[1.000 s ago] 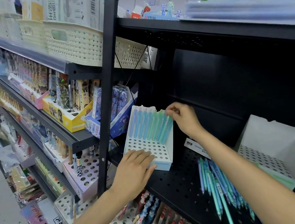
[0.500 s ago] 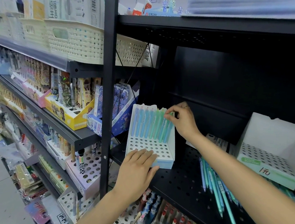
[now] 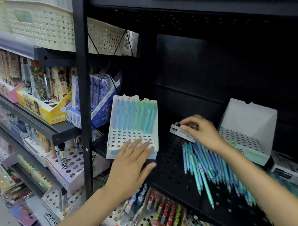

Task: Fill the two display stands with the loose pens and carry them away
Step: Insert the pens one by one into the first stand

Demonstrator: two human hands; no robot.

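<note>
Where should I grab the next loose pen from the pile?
Pinch a pen from the loose pens near its upper barrel end, coming from above. They lie flat, fanned, tips toward the shelf edge, so upper ends sit nearest the right hand.

- To your upper left, cream woven baskets (image 3: 44,26) sit on a shelf.
- Below them you see a yellow display box (image 3: 43,108) and a blue one (image 3: 99,105).
- A small white label box (image 3: 177,131) lies on your black perforated shelf (image 3: 171,175).
</note>
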